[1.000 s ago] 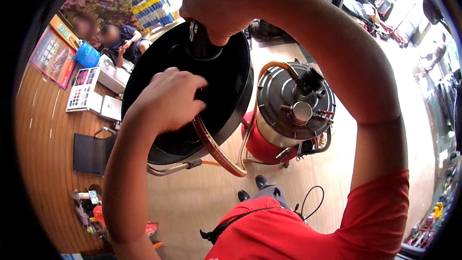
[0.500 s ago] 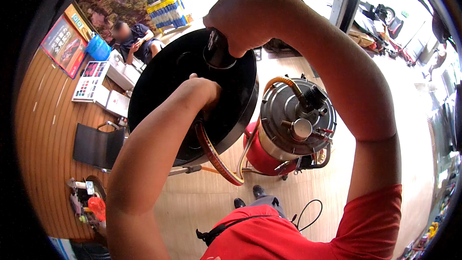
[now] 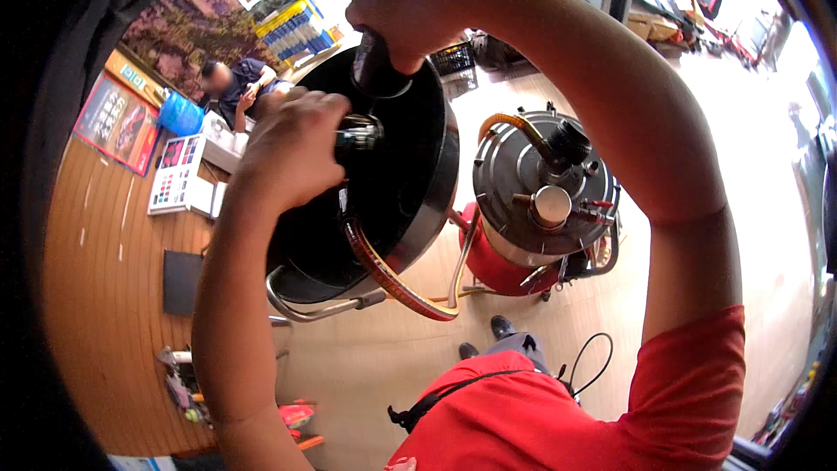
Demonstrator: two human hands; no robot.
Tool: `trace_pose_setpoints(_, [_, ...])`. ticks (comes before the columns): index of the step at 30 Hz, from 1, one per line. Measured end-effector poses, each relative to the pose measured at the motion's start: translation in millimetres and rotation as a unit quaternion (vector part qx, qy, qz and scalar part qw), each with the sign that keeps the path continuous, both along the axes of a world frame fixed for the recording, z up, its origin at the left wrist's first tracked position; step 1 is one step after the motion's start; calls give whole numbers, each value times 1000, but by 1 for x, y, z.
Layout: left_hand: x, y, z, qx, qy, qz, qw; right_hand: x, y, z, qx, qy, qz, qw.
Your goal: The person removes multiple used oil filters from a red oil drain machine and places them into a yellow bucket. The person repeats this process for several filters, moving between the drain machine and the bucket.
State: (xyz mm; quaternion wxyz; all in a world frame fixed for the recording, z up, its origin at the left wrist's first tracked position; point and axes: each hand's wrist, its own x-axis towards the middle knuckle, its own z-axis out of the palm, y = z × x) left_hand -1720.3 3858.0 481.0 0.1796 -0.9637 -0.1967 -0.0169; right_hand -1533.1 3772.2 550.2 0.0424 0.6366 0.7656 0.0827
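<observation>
My right hand (image 3: 405, 13) arches over a large black basin (image 3: 446, 157), its fingers wrapped round a dark, tapered cylindrical piece (image 3: 379, 68) that points down into it. Just below and to the left, my left hand (image 3: 301, 144) closes around a shiny dark cylinder (image 3: 359, 133). The two pieces are close, with a small gap between them. A red and yellow striped hose (image 3: 379, 270) curves over the basin's near rim and runs up towards the left hand. Whether it joins the piece held there, I cannot tell.
Right of the basin stands a red tank (image 3: 506, 270) with a dark bolted lid (image 3: 506, 179), valves and a short hose. Bent metal tubing (image 3: 327, 307) runs below the basin. A seated person (image 3: 240, 92) is at the far left, near a blue bucket (image 3: 180, 113).
My left hand has risen out of the basin and moved left, now showing a shiny dark cylinder. My right hand has shifted slightly left and up with its piece.
</observation>
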Motion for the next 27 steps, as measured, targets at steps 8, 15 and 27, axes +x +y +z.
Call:
trace_pose_setpoints(8, [-53,-24,14,50,-181,7,982,7,13,-33,101,23,10,995])
trace_pose_setpoints(15, [-115,-38,-42,-143,-539,77,826,5,0,-51,129,95,34,987])
trace_pose_setpoints(27, [-131,-66,-87,-369,-769,-114,510,-53,-8,-100,197,683,120,693])
